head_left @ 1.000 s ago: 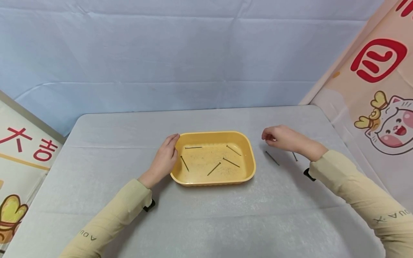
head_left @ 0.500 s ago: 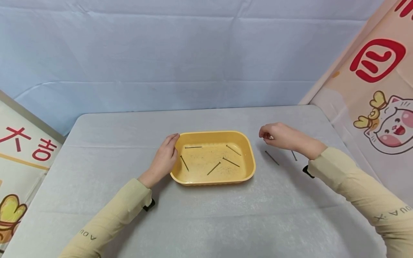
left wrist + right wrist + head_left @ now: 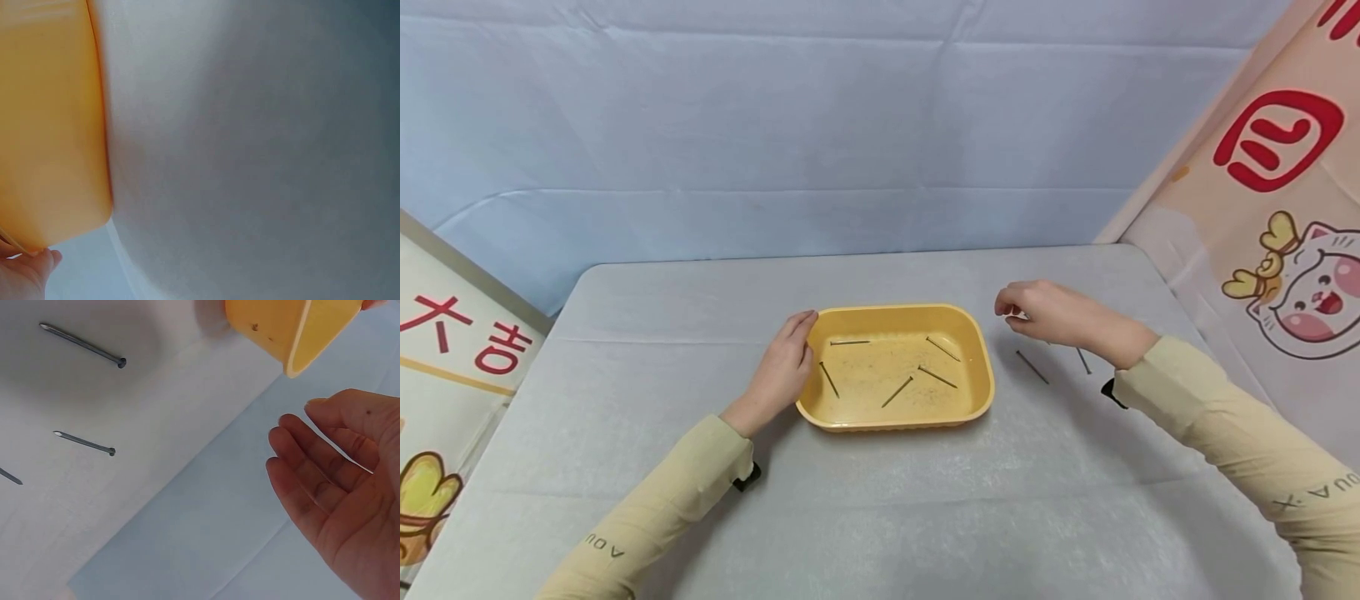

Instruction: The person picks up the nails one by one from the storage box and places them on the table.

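Observation:
A yellow plastic tray [image 3: 895, 421] sits mid-table with several nails [image 3: 937, 377] lying loose inside. My left hand [image 3: 780, 367] grips the tray's left rim near the far corner; in the left wrist view its fingertips show at the tray's edge [image 3: 37, 249]. Right of the tray, my right hand [image 3: 1048, 312] hovers over the table, fingers loosely bent, thumb apart. The right wrist view shows nothing between the fingers of that hand [image 3: 350, 475]. Near it on the tabletop lie a nail [image 3: 82, 345], a second nail [image 3: 84, 443] and a partly cut-off third nail [image 3: 9, 476].
A grey-white cloth covers the table [image 3: 880, 517]. Behind it hangs a pale blue cloth backdrop [image 3: 850, 150]. Printed panels with red characters stand at the left [image 3: 460, 350] and right [image 3: 1285, 217].
My right hand has drifted slightly left and away from me, its fingers and thumb spreading apart. My left hand, the tray and the nails have stayed put.

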A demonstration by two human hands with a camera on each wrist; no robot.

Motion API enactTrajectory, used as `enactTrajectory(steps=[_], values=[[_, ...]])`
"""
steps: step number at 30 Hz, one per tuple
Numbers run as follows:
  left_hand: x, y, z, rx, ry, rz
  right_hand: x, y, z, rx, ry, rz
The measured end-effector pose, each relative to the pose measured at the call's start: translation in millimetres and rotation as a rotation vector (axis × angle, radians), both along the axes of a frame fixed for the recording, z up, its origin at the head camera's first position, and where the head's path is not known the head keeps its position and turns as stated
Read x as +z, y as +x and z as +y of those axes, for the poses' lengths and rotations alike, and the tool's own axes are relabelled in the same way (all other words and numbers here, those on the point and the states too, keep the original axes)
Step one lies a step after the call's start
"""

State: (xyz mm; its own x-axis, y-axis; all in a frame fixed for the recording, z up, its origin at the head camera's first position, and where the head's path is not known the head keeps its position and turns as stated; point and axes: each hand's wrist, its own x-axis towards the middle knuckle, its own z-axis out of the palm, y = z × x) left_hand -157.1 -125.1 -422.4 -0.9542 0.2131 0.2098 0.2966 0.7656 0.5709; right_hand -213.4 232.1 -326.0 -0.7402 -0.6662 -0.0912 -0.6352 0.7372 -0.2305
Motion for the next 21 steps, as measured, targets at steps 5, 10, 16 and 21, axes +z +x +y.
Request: enactTrajectory(steps=[5, 10, 16, 21], values=[[0.6, 0.1, 0.3, 0.000, 0.000, 0.002, 1.6, 0.7, -3.6, 0.020, -0.001, 0.016], [0.6, -0.1, 0.2, 0.002, -0.002, 0.007, 3.6, 0.7, -8.3, 0.050, -0.010, 0.053], [0.8, -0.4, 0.1, -0.001, -0.002, 0.014, 7.6, 1.2, -12.6, 0.069, -0.014, 0.074], [1.0, -0.7, 0.3, 0.002, -0.004, 0.007, 12.3, 0.2, -16.2, 0.093, -0.023, 0.099]])
